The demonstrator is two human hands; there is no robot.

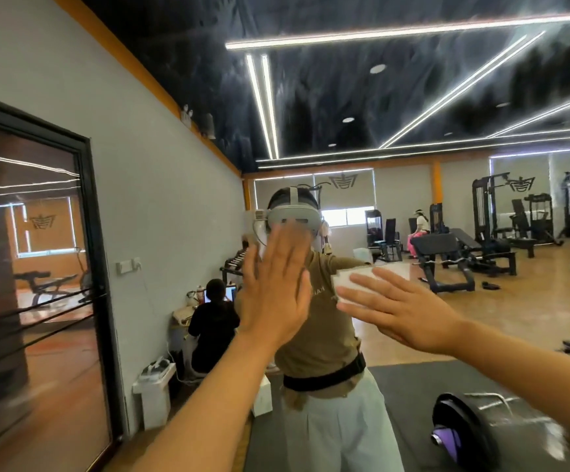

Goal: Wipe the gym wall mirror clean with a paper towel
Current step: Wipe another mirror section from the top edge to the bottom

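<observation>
On the mirror [413, 97], both flat hands, right hand [402, 308] apparently over paper towel [351, 279].

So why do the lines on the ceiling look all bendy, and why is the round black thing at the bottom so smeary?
Head view: the wide-angle lens bends the ceiling light strips near the edges; the weight plate at the bottom right corner is smeared by motion blur; the hands, left hand and right hand on the paper towel, look fairly sharp.
</observation>
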